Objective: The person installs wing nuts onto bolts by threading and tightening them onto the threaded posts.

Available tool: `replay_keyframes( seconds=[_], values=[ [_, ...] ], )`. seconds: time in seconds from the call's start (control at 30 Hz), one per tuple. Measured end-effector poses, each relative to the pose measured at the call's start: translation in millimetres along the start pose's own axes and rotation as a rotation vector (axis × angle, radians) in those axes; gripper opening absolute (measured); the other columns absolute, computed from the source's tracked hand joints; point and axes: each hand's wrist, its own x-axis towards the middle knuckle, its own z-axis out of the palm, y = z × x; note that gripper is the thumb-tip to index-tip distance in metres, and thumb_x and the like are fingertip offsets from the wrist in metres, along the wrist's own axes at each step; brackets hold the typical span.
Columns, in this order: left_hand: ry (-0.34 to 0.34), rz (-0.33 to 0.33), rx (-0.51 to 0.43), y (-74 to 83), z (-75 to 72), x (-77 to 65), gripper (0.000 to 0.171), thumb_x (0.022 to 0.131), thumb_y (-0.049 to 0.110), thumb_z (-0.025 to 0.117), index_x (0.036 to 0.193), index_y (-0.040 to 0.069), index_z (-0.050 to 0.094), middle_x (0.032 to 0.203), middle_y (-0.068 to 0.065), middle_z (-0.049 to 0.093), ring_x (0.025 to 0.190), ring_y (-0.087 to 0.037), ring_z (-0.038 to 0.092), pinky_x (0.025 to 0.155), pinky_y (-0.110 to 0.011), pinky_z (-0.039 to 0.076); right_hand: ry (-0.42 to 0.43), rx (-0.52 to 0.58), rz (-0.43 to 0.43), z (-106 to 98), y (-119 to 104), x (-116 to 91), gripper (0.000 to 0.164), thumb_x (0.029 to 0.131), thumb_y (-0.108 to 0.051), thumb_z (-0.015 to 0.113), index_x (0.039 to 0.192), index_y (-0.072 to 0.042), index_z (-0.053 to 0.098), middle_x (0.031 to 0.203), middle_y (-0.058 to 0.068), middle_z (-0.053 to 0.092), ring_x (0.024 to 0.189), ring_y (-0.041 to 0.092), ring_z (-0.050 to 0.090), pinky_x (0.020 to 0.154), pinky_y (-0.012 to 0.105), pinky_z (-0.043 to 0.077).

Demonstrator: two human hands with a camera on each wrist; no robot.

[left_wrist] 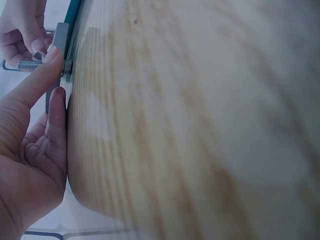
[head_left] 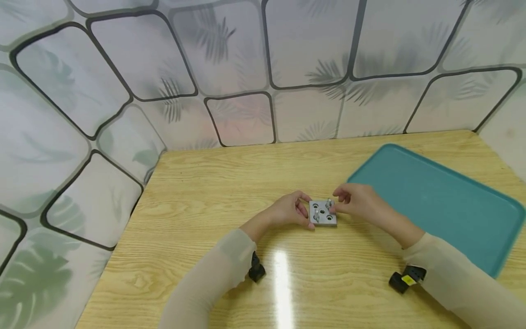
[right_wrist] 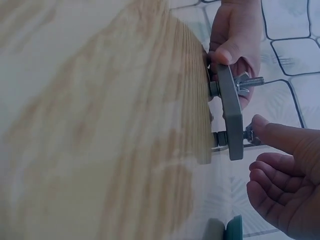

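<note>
A square grey metal plate (head_left: 323, 220) with several holes lies low over the table, its bolt heads (right_wrist: 215, 90) under it. Two threaded bolts (right_wrist: 255, 81) stand up through it, each with a wing nut, one at the near left and one at the far right. My left hand (head_left: 287, 211) grips the plate's left edge between thumb and fingers. From the right, my right hand (head_left: 358, 200) touches the far-right wing nut (right_wrist: 250, 134) with one fingertip. Its other fingers (right_wrist: 272, 180) are loosely bent, apart from the nut.
A teal tray (head_left: 435, 201) lies at the right of the wooden table (head_left: 197, 205), close to my right forearm. A patterned wall covering (head_left: 242, 119) rises behind and to the left. Black wrist cameras (head_left: 256, 269) hang beneath both sleeves.
</note>
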Motion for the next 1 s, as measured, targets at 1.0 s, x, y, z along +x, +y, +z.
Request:
replay_keyframes(
  seconds=[1.0],
  values=[
    [-0.001, 0.000, 0.013, -1.0, -0.3, 1.7, 0.069, 0.068, 0.009, 0.085, 0.125, 0.008, 0.047, 0.086, -0.004, 0.062, 0.073, -0.012, 0.060, 0.068, -0.021, 0.048, 0.023, -0.001, 0.056, 1.0, -8.0, -2.5, 0.034, 0.078, -0.021, 0.078, 0.099, 0.003, 0.066, 0.078, 0.005, 0.063, 0.071, 0.016, 0.057, 0.061, 0.030, 0.047]
  ],
)
